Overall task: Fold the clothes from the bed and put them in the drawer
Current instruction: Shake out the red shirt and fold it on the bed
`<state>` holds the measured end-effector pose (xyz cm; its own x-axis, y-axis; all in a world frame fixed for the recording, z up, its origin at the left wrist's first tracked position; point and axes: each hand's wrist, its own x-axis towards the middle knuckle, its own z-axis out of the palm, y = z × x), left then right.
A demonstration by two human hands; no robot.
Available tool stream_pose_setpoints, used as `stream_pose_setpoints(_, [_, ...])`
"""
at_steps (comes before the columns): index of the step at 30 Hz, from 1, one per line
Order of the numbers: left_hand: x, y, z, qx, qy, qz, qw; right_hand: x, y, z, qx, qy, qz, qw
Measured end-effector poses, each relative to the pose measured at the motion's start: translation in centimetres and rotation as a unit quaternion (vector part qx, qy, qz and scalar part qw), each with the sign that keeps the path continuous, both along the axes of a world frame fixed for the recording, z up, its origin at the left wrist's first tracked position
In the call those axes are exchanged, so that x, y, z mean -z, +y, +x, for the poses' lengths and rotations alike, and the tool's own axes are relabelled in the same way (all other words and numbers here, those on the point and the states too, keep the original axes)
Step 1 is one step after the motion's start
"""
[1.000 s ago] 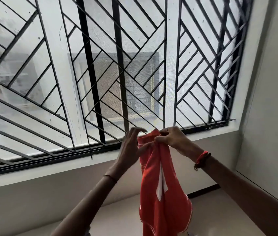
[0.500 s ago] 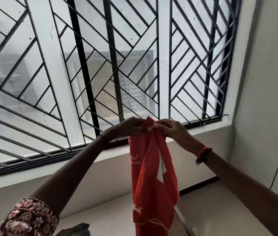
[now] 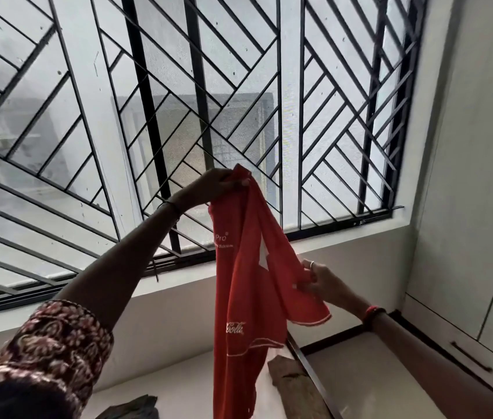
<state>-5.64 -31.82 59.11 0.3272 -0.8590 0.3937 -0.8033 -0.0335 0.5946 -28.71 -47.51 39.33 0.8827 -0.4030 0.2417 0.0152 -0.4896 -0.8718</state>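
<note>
The shirt (image 3: 248,297) is red with white lettering. Left of it is a maroon paisley sleeve (image 3: 57,343). Behind it is a black grille (image 3: 198,86).

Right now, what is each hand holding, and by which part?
Both hold the red shirt: the left hand pinches its top end; the right hand grips a side edge lower down.

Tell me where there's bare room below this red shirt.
Bare: the pale surface right of the dark rail, under the right hand. Also a pale strip between the dark cloth and the red shirt. Crowded beside the rail, where brown cloth lies.
</note>
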Motion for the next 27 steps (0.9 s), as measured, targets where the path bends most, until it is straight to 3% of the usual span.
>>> stream_pose_setpoints(2, [-0.4, 0.0, 0.9, -0.021, 0.005, -0.024, 0.999, 1.0, 0.2, -0.3, 0.064, -0.035, -0.084, 0.994])
stream_pose_setpoints(4, [-0.7, 0.0, 1.6, -0.065, -0.011, -0.039, 0.997, 2.0, 0.3, -0.4, 0.133, -0.099, -0.232, 0.958])
stream_pose_setpoints(7, [-1.4, 0.1, 1.2, -0.113, -0.026, -0.053, 0.992, 2.8, 1.5, -0.8, 0.204, -0.129, -0.463, 0.853])
stream_pose_setpoints(9, [-1.6, -0.3, 1.0, -0.132, -0.026, -0.070, 0.988, 3.6, 2.3, -0.5, 0.225, -0.144, -0.557, 0.786])
stream_pose_setpoints(11, [-1.8, -0.8, 0.5, -0.152, -0.036, -0.079, 0.985, 4.2, 3.6, 0.3, 0.229, -0.112, -0.597, 0.760])
stream_pose_setpoints(16, [-2.2, -2.3, -0.9, -0.164, -0.041, -0.078, 0.982, 4.8, 7.6, 2.5, 0.246, 0.076, -0.462, 0.849])
stream_pose_setpoints(19, [-2.3, -3.0, -2.0, -0.181, -0.039, -0.085, 0.979, 4.3, 9.5, 3.5, 0.218, 0.195, -0.387, 0.875])
stream_pose_setpoints(23, [-2.6, -3.4, -2.5, -0.199, -0.024, -0.083, 0.976, 4.8, 9.8, 4.9, 0.231, 0.217, -0.339, 0.886])
stream_pose_setpoints(27, [-2.7, -2.0, -1.7, -0.200, -0.051, -0.061, 0.977, 5.5, 8.4, 5.6, 0.184, 0.167, -0.315, 0.916])
